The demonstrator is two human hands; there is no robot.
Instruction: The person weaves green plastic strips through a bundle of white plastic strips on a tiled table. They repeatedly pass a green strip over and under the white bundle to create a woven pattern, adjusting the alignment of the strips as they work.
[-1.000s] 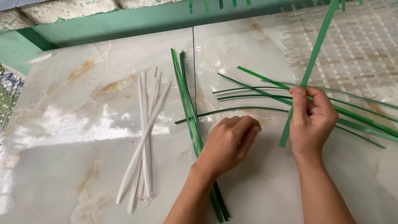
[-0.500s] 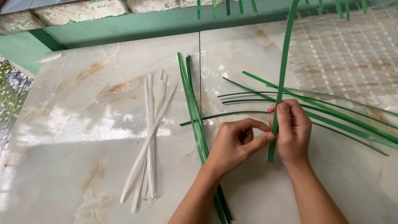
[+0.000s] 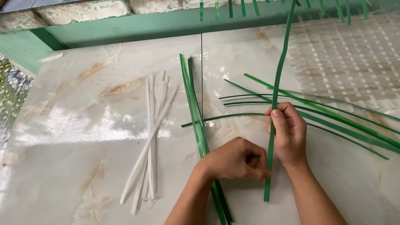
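Note:
My right hand [image 3: 288, 132] grips a long green strip [image 3: 280, 71] that rises nearly upright from the marble floor [image 3: 83, 125] toward the top edge. My left hand [image 3: 236, 160] is curled beside it, fingertips pinching the same strip near its lower part. Under my left wrist lies a bundle of green strips [image 3: 193, 104] running front to back. Several more green strips [image 3: 333, 114] fan out to the right behind my right hand.
A bundle of white strips [image 3: 152, 133] lies to the left. A pale woven mat [image 3: 346, 62] sits at the back right. A green-painted ledge [image 3: 125, 27] borders the floor at the back, with patterned tile [image 3: 10, 96] at the far left.
The held green strip has swung from leaning right to almost upright. My right hand shifted left toward my left hand, whose fingers have closed onto the strip.

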